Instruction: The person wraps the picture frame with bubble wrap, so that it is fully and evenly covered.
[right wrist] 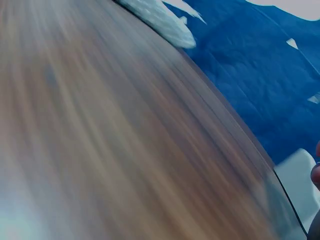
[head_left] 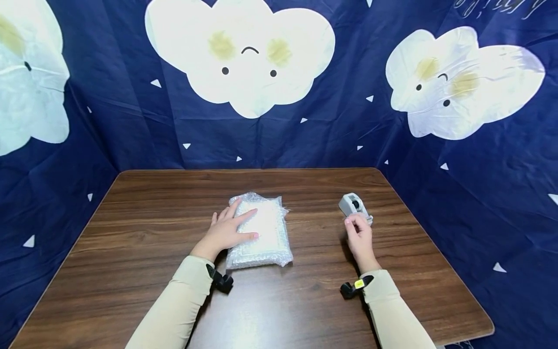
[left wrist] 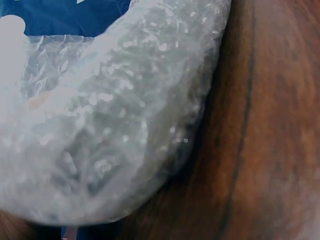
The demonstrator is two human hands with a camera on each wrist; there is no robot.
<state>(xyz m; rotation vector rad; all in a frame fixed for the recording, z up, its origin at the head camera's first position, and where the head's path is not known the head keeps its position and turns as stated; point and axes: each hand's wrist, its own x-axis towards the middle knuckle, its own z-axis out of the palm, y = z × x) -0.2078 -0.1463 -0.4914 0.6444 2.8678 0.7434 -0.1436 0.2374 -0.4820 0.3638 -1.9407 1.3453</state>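
A flat package (head_left: 263, 232) wrapped in bubble wrap lies on the table, with a white face showing through. My left hand (head_left: 224, 233) rests on its left side, fingers and thumb spread across the top. Bubble wrap (left wrist: 125, 100) fills much of the left wrist view. On the right, a small light grey tape dispenser (head_left: 352, 202) with a dark hub stands on the table. My right hand (head_left: 361, 240) is at its near end, thumb and fingers bent close together; I cannot tell if tape is between them. Part of the dispenser (right wrist: 297, 187) shows in the right wrist view.
The brown wood-grain table (head_left: 144, 232) has rounded corners. A dark blue cloth (head_left: 348, 140) with white clouds and small triangles hangs behind it and at both sides. Each wrist carries a small black camera (head_left: 223, 282).
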